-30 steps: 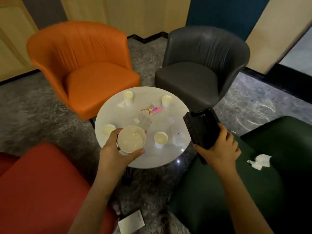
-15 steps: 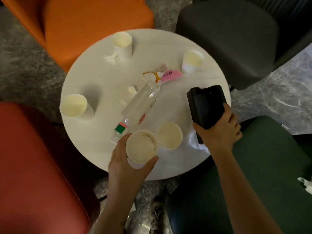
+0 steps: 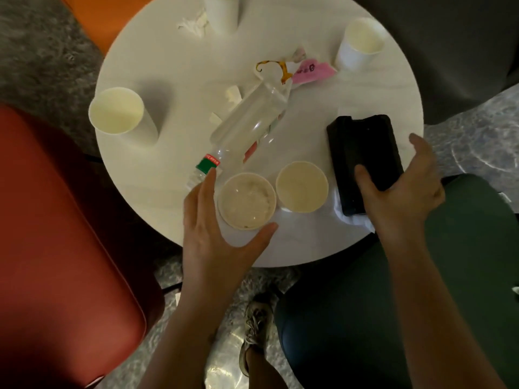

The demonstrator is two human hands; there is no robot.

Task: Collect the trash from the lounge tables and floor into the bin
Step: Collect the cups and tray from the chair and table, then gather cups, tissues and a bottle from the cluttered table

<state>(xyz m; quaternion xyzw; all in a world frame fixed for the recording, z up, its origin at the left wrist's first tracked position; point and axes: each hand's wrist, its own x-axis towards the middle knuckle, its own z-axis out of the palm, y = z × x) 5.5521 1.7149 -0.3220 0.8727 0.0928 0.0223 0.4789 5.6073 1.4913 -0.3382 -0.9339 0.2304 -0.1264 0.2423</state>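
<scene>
At the table (image 3: 309,256) edge, left fingers (image 3: 206,189) splay round cup (image 3: 247,200); right fingers (image 3: 421,147) wide on black case (image 3: 359,147).

This is a lounge or waiting area. A small round white table (image 3: 168,66) is ringed by upholstered chairs: a red chair (image 3: 56,220) at its left edge, an orange chair (image 3: 112,21) far left, a grey chair (image 3: 449,51) far right and a green chair (image 3: 463,276) near right. Used paper cups (image 3: 118,113) stand on the table, over a grey marbled floor (image 3: 42,51).

Upright paper cups (image 3: 302,186), clear bottle (image 3: 250,122) — toppled
</scene>
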